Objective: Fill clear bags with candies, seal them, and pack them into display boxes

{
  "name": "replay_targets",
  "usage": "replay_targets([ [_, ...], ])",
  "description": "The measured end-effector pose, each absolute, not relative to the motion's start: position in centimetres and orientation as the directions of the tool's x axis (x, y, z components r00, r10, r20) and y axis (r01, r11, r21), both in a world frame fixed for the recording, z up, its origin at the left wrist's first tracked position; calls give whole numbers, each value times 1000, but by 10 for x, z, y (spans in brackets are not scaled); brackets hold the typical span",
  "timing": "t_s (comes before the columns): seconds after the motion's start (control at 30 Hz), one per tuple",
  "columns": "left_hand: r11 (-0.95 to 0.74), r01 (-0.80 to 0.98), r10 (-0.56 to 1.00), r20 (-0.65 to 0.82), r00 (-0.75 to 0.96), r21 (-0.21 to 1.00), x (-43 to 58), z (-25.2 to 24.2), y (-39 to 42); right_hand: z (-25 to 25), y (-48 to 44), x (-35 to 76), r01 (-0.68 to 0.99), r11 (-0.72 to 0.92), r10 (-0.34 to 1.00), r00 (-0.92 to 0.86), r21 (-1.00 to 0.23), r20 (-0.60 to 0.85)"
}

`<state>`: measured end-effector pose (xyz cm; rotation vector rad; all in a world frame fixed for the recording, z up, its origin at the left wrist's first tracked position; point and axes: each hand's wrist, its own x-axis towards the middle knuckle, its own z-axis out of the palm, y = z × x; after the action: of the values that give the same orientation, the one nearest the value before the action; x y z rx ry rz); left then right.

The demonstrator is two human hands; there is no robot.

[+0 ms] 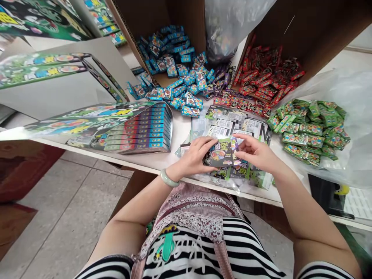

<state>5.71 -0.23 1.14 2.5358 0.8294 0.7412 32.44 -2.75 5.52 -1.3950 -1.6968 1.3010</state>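
My left hand point(196, 157) and my right hand point(255, 153) both grip a small dark printed packet point(222, 155) over the front edge of the white table point(180, 131). The left fingers curl round its left side; the right fingers pinch its right side, with purple cards showing behind it. Under the hands lies a spread of flat printed packets in clear plastic point(232, 126). A pale green bangle point(168, 179) sits on my left wrist.
A heap of blue small packs point(177, 73) spills from a cardboard box at the back. Red packs point(264, 77) lie in another box, green packs point(310, 130) on clear plastic at right. An open display tray point(139, 128) of stacked packs stands at left. A black device point(328, 195) sits far right.
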Motion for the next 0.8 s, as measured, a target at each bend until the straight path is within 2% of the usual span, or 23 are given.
replay_targets([
  [0.07, -725, 450, 668, 372, 644, 522, 58, 9, -3, 49, -26, 316, 382, 5, 977, -197, -924, -77],
  [0.13, -680, 486, 719, 368, 590, 549, 57, 7, -4, 45, -26, 309, 458, 89, 993, -109, -884, 44],
  [0.17, -662, 499, 737, 361, 572, 560, 56, 5, -4, 44, -26, 306, 510, 143, 988, -119, -848, 95],
  [0.23, -635, 502, 757, 346, 554, 587, 53, 3, -3, 47, -25, 304, 570, 245, 960, -258, -784, 113],
  [0.33, -591, 472, 787, 337, 517, 654, 46, 1, 0, 52, -8, 305, 500, 312, 882, -468, -808, 51],
  [0.4, -571, 436, 800, 351, 487, 696, 40, 1, 1, 52, 22, 300, 465, 292, 909, -406, -836, 92],
  [0.47, -571, 391, 793, 362, 490, 722, 33, 3, 1, 46, 64, 285, 501, 270, 954, -254, -822, 159],
  [0.5, -575, 373, 786, 364, 500, 729, 30, 4, 0, 42, 87, 274, 552, 273, 960, -213, -788, 183],
  [0.67, -587, 362, 775, 373, 510, 724, 17, 10, -6, 21, 182, 205, 826, 322, 945, -313, -463, 100],
  [0.8, -562, 364, 793, 359, 493, 742, 9, 9, -7, 13, 193, 177, 863, 392, 917, -395, -319, 57],
])
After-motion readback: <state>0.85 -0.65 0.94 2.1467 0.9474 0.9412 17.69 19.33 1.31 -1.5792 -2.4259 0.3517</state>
